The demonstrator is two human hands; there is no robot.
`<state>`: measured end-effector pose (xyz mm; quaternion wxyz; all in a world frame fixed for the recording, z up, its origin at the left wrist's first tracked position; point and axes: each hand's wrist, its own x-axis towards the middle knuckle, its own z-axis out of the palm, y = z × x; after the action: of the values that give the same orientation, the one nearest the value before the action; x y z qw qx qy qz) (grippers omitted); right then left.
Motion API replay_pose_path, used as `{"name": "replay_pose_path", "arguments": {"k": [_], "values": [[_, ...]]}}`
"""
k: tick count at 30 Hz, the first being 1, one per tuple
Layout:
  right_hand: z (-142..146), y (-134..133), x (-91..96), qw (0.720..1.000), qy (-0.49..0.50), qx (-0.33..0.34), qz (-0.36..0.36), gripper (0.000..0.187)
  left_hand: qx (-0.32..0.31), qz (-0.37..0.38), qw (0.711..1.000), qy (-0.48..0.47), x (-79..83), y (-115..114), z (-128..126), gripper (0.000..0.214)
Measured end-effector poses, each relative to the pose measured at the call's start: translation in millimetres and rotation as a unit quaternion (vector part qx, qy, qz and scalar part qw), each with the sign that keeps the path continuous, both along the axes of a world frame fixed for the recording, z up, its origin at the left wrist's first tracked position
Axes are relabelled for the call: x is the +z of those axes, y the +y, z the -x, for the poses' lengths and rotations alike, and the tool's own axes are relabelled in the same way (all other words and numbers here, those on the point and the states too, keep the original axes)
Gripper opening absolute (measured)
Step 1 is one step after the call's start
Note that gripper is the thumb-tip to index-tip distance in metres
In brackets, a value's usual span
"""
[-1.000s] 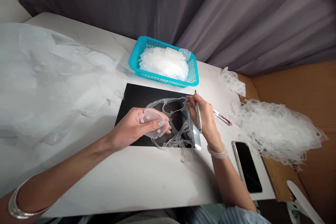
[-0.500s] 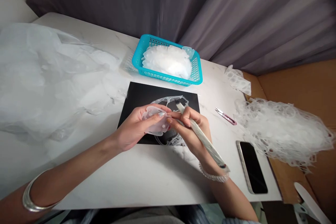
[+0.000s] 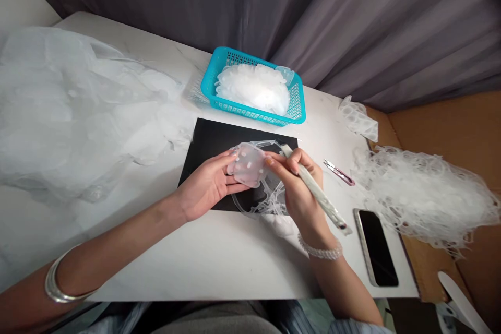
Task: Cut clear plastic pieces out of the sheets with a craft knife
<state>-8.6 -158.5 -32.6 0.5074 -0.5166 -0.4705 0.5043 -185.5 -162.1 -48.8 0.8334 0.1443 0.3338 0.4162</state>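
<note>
My left hand (image 3: 209, 182) supports a thin, translucent, milky plastic piece (image 3: 250, 164) with small raised bumps, its fingers beneath and its thumb at the left edge. With thumb and index finger, my right hand (image 3: 299, 177) pinches the piece's right edge. The same hand grips a slim craft knife (image 3: 321, 195) with a pale, wrapped-looking handle, its tip pointing up and away from me. Both hands are above a black mat (image 3: 213, 141), where clear trimmed strips (image 3: 270, 201) lie, partly hidden by the hands.
A blue basket (image 3: 250, 109) of similar pieces stands behind the mat. Sheets of translucent material (image 3: 86, 115) cover the left side. To the right are thread snips (image 3: 340, 173), a phone (image 3: 378, 248), a tangled scrap pile (image 3: 430, 193) and a perforated offcut (image 3: 358, 120).
The plastic piece has turned to face up more flatly and moved slightly up and right. My left thumb has slid from across its face to its edge. My right hand has shifted right with the knife.
</note>
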Motion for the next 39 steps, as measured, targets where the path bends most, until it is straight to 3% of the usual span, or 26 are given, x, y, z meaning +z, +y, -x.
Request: {"name": "replay_pose_path", "arguments": {"k": [5,10,17,27,33,36,39], "values": [[-2.8,0.0,0.3,1.000,0.000,-0.014,-0.013,0.045,0.012,0.075,0.997,0.000,-1.3,0.6,0.5,0.053],[-2.1,-9.6,6.5,0.991,0.038,0.121,0.051,0.037,0.007,0.092,0.993,-0.069,-1.9,0.3,2.4,0.061],[-21.2,-0.5,4.0,0.998,0.038,0.031,0.025,0.033,-0.016,0.088,0.991,-0.099,-0.9,1.4,5.9,0.069],[-17.4,3.0,-2.8,0.997,-0.020,0.064,0.037,0.036,-0.019,0.102,0.990,-0.096,0.8,1.2,5.4,0.069],[-7.4,3.0,-0.3,0.988,-0.051,0.128,0.064,0.038,-0.013,0.117,0.988,-0.095,-1.6,-1.3,3.3,0.064],[-3.5,15.4,6.3,0.991,-0.078,0.105,0.016,0.040,-0.015,0.101,0.993,-0.066,-4.6,-0.5,4.9,0.063],[-1.5,55.4,17.0,0.992,-0.077,0.060,-0.080,0.039,-0.014,0.037,0.999,0.005,-4.7,3.8,9.8,0.059]]}}
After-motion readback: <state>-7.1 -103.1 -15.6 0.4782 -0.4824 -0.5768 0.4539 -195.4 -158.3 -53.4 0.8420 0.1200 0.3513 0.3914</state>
